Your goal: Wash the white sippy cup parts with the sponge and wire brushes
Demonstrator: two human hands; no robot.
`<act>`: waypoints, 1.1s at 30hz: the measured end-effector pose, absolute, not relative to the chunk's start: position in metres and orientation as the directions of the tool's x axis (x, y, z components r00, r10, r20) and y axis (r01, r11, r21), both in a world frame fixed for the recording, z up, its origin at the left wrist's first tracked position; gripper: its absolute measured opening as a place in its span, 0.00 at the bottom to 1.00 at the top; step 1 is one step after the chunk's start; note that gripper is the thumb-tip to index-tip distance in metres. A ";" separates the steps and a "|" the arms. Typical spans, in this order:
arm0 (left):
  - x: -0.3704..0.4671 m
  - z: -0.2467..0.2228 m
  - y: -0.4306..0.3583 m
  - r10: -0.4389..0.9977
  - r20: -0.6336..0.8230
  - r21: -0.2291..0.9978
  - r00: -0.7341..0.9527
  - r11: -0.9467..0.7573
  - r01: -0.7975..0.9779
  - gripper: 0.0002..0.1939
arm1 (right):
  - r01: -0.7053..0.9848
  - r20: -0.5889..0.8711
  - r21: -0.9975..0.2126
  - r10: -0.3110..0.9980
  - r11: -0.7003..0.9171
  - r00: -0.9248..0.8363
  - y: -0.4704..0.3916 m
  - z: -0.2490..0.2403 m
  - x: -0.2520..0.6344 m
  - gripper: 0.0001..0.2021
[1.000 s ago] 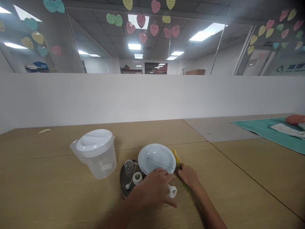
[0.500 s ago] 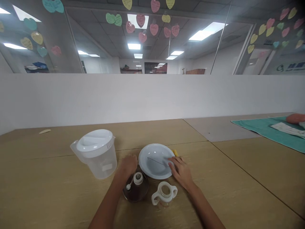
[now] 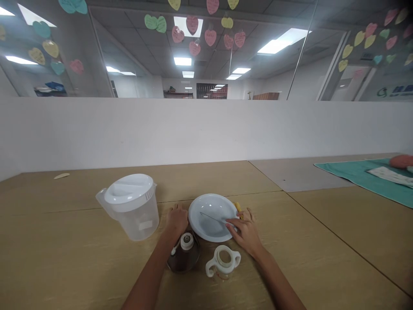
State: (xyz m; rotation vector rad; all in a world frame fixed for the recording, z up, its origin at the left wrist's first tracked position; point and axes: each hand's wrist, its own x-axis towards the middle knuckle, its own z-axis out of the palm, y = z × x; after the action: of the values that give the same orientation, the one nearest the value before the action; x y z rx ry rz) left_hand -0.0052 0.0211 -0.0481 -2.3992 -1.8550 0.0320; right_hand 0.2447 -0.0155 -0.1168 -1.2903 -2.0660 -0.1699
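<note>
A white plate [image 3: 206, 206] lies on the table with a thin rod [image 3: 211, 216] across it. My right hand [image 3: 247, 230] is at the plate's right rim, thumb and index finger pinched on the rod's near end. Beside that hand a small yellow thing [image 3: 238, 206] shows partly. My left hand [image 3: 176, 220] rests at the plate's left side, its fingertips mostly hidden. Just below it stands a dark bottle [image 3: 183, 258] with a white neck. A white two-handled ring on a clear cup [image 3: 223, 261] stands in front of the plate.
A clear pitcher with a white lid [image 3: 132, 206] stands to the left. Farther back lies a flat beige piece [image 3: 61, 175]. At the far right a green cloth [image 3: 358, 169] holds a reddish item [image 3: 401, 161]. A white wall [image 3: 200, 133] runs behind the table.
My right thumb and index finger have closed on the rod's near end. My left hand has shifted slightly, and the bottle's white spout end is now partly covered.
</note>
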 end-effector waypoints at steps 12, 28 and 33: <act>-0.010 -0.054 0.029 0.962 -0.057 -0.044 0.269 -0.271 0.961 0.13 | 0.706 0.565 -0.437 0.781 0.557 -0.267 -0.011 -0.127 0.237 0.11; -0.012 -0.063 0.034 0.971 -0.101 0.003 0.217 -0.218 0.976 0.14 | 0.694 0.661 -0.460 0.736 0.554 -0.149 0.001 -0.140 0.242 0.12; -0.010 -0.069 0.038 0.965 -0.061 -0.011 0.257 -0.258 0.966 0.12 | 0.706 0.638 -0.450 0.750 0.547 -0.174 -0.004 -0.133 0.240 0.10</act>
State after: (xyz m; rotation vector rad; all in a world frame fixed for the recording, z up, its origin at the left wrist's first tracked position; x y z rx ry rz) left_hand -0.0099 0.0384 -0.0689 -2.5131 -1.9307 0.0871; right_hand 0.2397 -0.0037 -0.1334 -1.1847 -1.9083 0.0630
